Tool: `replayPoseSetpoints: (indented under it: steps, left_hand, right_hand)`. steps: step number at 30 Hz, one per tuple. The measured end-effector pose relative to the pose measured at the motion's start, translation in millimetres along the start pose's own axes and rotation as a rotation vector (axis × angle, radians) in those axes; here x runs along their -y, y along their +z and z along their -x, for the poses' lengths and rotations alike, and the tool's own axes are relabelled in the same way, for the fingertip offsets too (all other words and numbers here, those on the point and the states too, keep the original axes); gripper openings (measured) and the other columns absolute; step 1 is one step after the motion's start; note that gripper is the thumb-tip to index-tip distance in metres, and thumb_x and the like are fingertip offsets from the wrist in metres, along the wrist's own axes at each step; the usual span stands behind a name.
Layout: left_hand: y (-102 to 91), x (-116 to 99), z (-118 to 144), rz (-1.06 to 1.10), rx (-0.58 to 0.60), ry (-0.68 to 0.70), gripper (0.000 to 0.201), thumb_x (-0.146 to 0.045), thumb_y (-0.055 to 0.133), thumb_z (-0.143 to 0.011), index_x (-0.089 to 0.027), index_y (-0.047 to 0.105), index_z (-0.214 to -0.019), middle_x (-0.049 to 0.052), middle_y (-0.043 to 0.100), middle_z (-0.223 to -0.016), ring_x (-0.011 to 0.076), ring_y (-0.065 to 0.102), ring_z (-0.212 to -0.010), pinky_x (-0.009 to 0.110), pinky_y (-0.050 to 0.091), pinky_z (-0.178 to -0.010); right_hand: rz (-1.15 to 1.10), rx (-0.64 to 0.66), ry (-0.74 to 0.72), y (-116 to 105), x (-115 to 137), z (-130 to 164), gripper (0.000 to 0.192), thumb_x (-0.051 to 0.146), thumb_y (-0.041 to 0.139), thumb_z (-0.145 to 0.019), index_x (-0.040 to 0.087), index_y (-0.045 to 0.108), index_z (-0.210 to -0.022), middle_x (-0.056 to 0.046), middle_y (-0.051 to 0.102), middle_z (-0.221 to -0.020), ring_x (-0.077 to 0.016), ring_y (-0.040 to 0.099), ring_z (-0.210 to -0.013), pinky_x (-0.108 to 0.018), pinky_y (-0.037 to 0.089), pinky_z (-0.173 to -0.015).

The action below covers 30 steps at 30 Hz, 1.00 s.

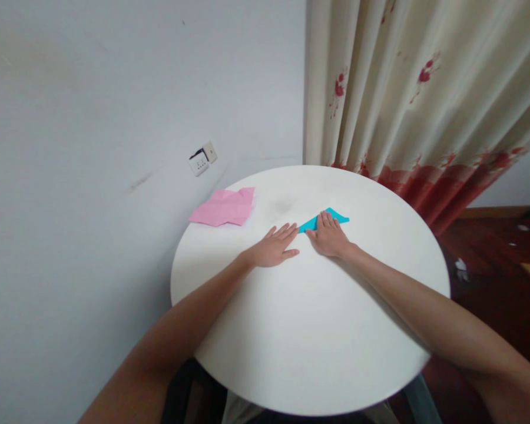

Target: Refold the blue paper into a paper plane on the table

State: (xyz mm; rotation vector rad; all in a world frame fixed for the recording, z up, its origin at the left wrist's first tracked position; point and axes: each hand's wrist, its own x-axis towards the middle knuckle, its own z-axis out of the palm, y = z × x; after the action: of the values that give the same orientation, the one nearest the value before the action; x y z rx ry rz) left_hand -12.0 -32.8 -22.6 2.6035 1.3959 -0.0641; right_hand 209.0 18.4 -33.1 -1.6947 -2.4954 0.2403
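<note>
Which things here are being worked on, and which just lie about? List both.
In hand: blue folded paper, pressed flat under the right hand, with the left hand flat on the white round table at its tip.
Lying about: pink paper at the table's far left edge; wall socket; curtain.

Round white tabletop [309, 330] fills centre of view. Pink paper [224, 207] lies flat at tabletop's far left edge, one corner overhanging rim. Wall socket [203, 159] on pale wall [92, 147] just beyond tabletop's far left side, above pink paper. Cream curtain [415, 88] with red flower print and red lower band hangs behind tabletop's far right side. Dark red floor [494, 247] right of tabletop; small white scrap [460, 266] lies there, near tabletop's right rim.
</note>
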Motion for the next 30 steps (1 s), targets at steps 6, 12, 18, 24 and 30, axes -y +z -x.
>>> replayPoseSetpoints:
  steps: [6, 12, 18, 24, 30]
  left_hand:
    - [-3.2, -4, 2, -0.005, 0.022, -0.02, 0.076, -0.064, 0.019, -0.103, -0.02, 0.002, -0.163, 0.009, 0.001, -0.169, 0.0262, 0.001, -0.157, 0.051, 0.004, -0.123]
    - [-5.8, -7, 1, -0.009, 0.03, -0.028, 0.075, -0.062, 0.019, -0.103, -0.021, 0.0, -0.163, 0.008, 0.001, -0.169, 0.0263, 0.001, -0.157, 0.051, 0.005, -0.124]
    - [-2.3, -3, 1, -0.006, 0.014, -0.024, 0.074, -0.063, 0.02, -0.103, -0.023, 0.001, -0.163, 0.008, 0.001, -0.169, 0.0261, 0.002, -0.157, 0.051, 0.005, -0.124]
    - [1.9, -2, 0, -0.011, -0.009, -0.023, 0.075, -0.064, 0.018, -0.103, -0.023, 0.0, -0.163, 0.007, 0.004, -0.169, 0.0251, 0.001, -0.157, 0.05, 0.004, -0.124]
    - [-1.3, -6, -1, -0.007, 0.018, -0.062, 0.077, -0.065, 0.019, -0.102, -0.023, -0.003, -0.163, 0.006, 0.002, -0.17, 0.028, -0.002, -0.156, 0.052, 0.005, -0.123]
  right_hand:
    - [0.014, -0.014, 0.097, -3, -15, -10, 0.077, 0.047, 0.025, -0.102, -0.009, 0.02, -0.155, -0.028, 0.016, -0.164, -0.0367, 0.013, -0.153, -0.049, 0.015, -0.123]
    - [0.032, -0.038, 0.068, -1, -20, -12, 0.069, 0.036, 0.029, -0.101, -0.008, 0.025, -0.154, -0.027, 0.022, -0.163, -0.0374, 0.019, -0.152, -0.05, 0.019, -0.122]
    - [0.05, -0.127, -0.082, 2, -12, -5, 0.058, 0.03, 0.027, -0.102, 0.002, 0.036, -0.152, -0.025, 0.031, -0.161, -0.0364, 0.024, -0.151, -0.054, 0.023, -0.119]
    - [0.001, -0.039, -0.43, 1, 1, -2, 0.057, 0.036, 0.026, -0.105, 0.009, 0.038, -0.154, -0.018, 0.031, -0.163, -0.0299, 0.025, -0.152, -0.053, 0.022, -0.121]
    - [-0.008, -0.012, -0.465, 1, 3, -1, 0.066, 0.047, 0.025, -0.105, 0.006, 0.033, -0.156, -0.02, 0.025, -0.164, -0.0314, 0.02, -0.153, -0.054, 0.021, -0.121]
